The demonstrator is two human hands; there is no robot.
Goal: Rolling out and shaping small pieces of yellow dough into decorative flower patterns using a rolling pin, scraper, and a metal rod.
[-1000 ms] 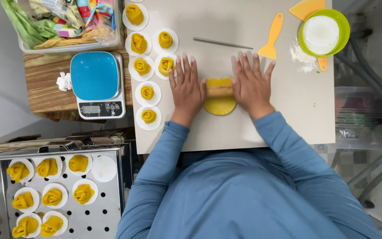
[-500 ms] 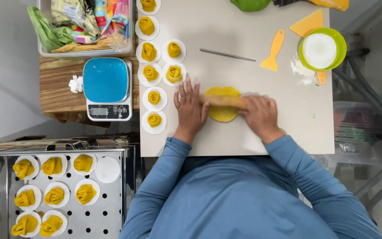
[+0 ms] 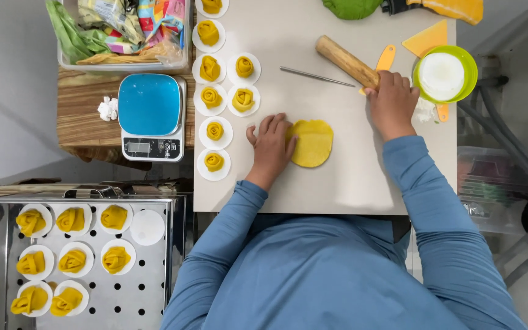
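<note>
A flat round of yellow dough (image 3: 313, 143) lies on the pale work board (image 3: 337, 189). My left hand (image 3: 271, 146) rests flat beside it, fingers spread, with the fingertips on the dough's left edge. My right hand (image 3: 391, 102) is farther back and to the right, closed around the near end of a wooden rolling pin (image 3: 344, 60), which lies slanted across the board.
Several yellow dough roses on white paper discs (image 3: 221, 98) line the board's left side. A thin metal rod (image 3: 316, 76), an orange scraper (image 3: 386, 58), a green bowl (image 3: 446, 74) and a blue kitchen scale (image 3: 150, 116) are nearby. A perforated metal tray (image 3: 123, 287) holds more roses at lower left.
Both hands were rolling the pin over the dough. Now my right hand has carried the pin away to the back right, and my left hand stays on the flattened dough.
</note>
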